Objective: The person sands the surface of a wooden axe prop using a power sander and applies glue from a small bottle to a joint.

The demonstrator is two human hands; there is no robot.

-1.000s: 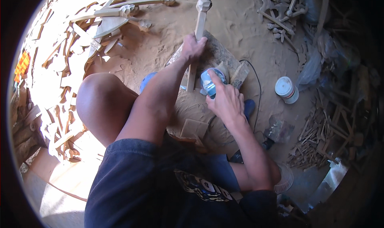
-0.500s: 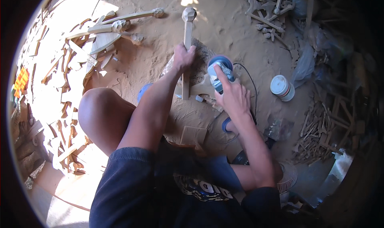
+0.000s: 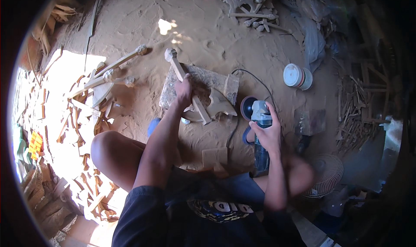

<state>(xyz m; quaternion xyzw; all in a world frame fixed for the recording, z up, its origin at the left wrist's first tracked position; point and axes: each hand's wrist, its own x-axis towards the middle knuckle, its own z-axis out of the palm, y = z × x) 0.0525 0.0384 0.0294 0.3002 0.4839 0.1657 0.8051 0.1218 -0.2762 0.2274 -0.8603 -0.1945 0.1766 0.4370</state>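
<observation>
My left hand is closed around the middle of a squared wooden stick with a faceted knob at its far end. The stick slants over a rough, worn block, its near end pointing toward me. In my right hand is an angle grinder, gripped by its body, with a round sanding disc facing left. The disc is apart from the stick. Beside the stick's near end, a curved, cut-out wooden piece rests against the block.
A dark cord loops over the dusty ground. Right of it stands a white lidded tub, with a fan nearer me. More knobbed sticks and wood scraps lie left; carved pieces are piled at the far right.
The grinder has moved right and nearer to me, away from the stick. The stick, upright in the picture before, now leans with its knob to the left. The whole view has shifted.
</observation>
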